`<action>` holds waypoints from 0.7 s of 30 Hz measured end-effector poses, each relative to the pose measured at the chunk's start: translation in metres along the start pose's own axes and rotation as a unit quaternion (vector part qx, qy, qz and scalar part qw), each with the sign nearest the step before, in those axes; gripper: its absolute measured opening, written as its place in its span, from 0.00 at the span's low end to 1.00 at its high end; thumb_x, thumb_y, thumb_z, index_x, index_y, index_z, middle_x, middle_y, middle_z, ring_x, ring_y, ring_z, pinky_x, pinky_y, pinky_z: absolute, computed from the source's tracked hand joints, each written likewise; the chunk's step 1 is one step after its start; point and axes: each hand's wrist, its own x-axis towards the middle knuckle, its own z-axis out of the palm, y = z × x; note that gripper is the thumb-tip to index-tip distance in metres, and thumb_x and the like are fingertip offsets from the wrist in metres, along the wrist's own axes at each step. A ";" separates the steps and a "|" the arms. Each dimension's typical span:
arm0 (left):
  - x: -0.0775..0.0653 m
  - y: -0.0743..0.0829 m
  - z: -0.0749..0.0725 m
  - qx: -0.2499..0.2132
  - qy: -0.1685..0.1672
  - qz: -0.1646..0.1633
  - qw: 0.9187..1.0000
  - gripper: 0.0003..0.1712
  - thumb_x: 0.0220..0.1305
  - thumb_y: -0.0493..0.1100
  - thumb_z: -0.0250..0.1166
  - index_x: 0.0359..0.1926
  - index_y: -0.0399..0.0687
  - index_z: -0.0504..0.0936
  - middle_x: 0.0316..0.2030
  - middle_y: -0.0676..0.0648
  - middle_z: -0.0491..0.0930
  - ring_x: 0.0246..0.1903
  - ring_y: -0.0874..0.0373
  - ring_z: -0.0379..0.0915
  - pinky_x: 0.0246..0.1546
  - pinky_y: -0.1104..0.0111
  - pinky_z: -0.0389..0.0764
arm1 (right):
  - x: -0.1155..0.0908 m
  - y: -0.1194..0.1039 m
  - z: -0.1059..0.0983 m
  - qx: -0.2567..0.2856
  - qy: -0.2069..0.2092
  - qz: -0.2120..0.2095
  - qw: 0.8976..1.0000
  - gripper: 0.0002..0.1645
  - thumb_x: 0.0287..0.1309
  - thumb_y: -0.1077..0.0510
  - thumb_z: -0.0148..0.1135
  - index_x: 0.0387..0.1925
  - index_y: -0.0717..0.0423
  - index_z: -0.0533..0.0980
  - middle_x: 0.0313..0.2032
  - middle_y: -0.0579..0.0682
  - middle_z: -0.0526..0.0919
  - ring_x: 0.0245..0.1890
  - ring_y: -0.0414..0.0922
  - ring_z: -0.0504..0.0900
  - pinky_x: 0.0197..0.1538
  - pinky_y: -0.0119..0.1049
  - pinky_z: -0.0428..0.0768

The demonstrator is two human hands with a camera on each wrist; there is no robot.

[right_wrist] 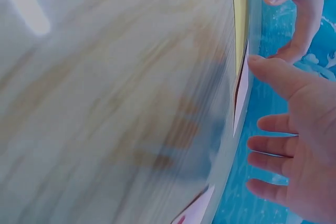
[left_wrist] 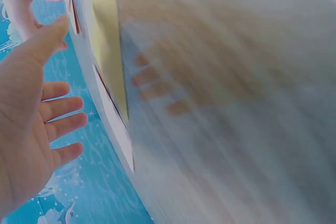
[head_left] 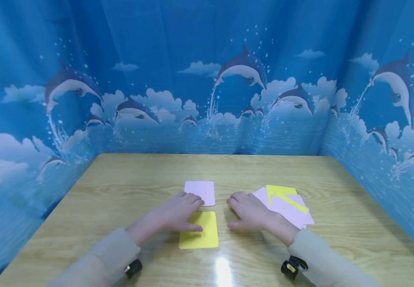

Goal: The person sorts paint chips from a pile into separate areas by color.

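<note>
My left hand [head_left: 178, 212] hovers over a yellow card [head_left: 207, 238] and overlaps the near corner of a pale pink card [head_left: 200, 189] lying just beyond it. Its fingers [left_wrist: 63, 109] are spread and relaxed, holding nothing, and the left wrist view has them above the tabletop. To the right, my right hand [head_left: 251, 213] is also raised with loosely extended fingers [right_wrist: 273, 145] and nothing in them. It sits between the two single cards and a loose pile of pink and yellow cards [head_left: 290, 211], covering the pile's left edge in the head view.
The cards lie on a wood-grain table [head_left: 135, 171] that reflects a bright light near its front. A blue curtain [head_left: 178, 48] printed with dolphins stands around the back and sides. Dark wrist devices [head_left: 293, 268] sit at both sleeves.
</note>
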 end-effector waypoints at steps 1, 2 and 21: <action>0.003 0.000 -0.001 0.001 0.001 0.002 1.000 0.43 0.54 0.70 0.58 0.59 0.44 0.70 0.54 0.47 0.73 0.56 0.52 0.67 0.58 0.56 0.66 | -0.002 0.002 0.000 -0.002 0.004 0.005 1.000 0.39 0.50 0.40 0.65 0.55 0.63 0.70 0.53 0.58 0.73 0.56 0.54 0.70 0.55 0.51 0.70; 0.006 0.001 -0.001 0.003 0.004 0.005 1.000 0.42 0.54 0.70 0.58 0.59 0.44 0.70 0.54 0.47 0.74 0.55 0.52 0.68 0.58 0.57 0.67 | -0.004 0.004 0.000 -0.004 0.009 0.009 1.000 0.38 0.50 0.40 0.65 0.55 0.63 0.71 0.52 0.57 0.73 0.55 0.54 0.71 0.54 0.50 0.71; 0.067 0.022 -0.012 0.063 0.007 0.055 0.996 0.44 0.55 0.72 0.55 0.61 0.45 0.68 0.55 0.48 0.73 0.55 0.54 0.68 0.56 0.60 0.69 | -0.049 0.051 0.004 -0.020 0.074 0.088 0.993 0.34 0.43 0.46 0.71 0.49 0.63 0.73 0.43 0.53 0.77 0.43 0.51 0.75 0.41 0.47 0.75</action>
